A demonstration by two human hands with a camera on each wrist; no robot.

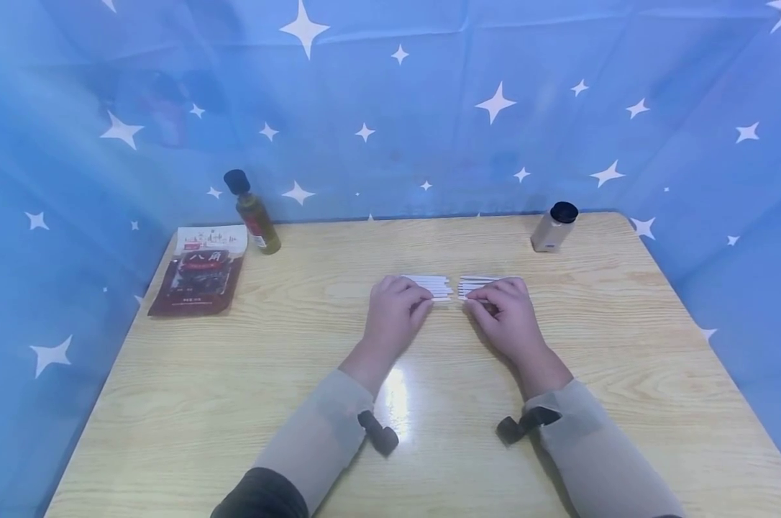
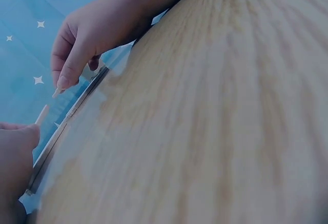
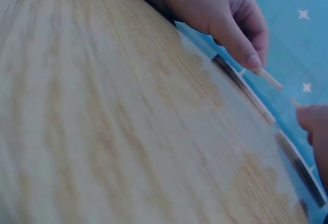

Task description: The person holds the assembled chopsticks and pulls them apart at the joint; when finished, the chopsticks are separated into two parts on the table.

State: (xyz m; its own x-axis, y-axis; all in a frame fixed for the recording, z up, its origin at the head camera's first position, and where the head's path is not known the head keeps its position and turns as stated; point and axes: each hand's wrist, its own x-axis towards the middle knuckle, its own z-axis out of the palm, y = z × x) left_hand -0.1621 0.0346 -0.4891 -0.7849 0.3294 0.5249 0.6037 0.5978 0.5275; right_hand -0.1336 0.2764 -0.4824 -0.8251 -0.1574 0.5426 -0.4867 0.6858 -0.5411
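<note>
Two rows of thin white sticks lie end to end on the table, a left row point(image 1: 432, 282) and a right row point(image 1: 473, 280), with a small gap between them. My left hand point(image 1: 395, 309) is at the left row and pinches a short light stick point(image 3: 270, 78) between thumb and fingers. Over the right row, my right hand point(image 1: 508, 316) pinches another short light stick point(image 2: 56, 93). In both wrist views the two held sticks are raised above the rows, their tips facing each other and apart. The fingers partly hide the rows in the head view.
A brown and white packet point(image 1: 199, 277) lies at the table's back left, beside a black-capped bottle point(image 1: 259, 226). At the back right stands a small pale jar point(image 1: 551, 232) with a black lid. A blue star-patterned curtain point(image 1: 416, 108) hangs behind the wooden table point(image 1: 235, 410).
</note>
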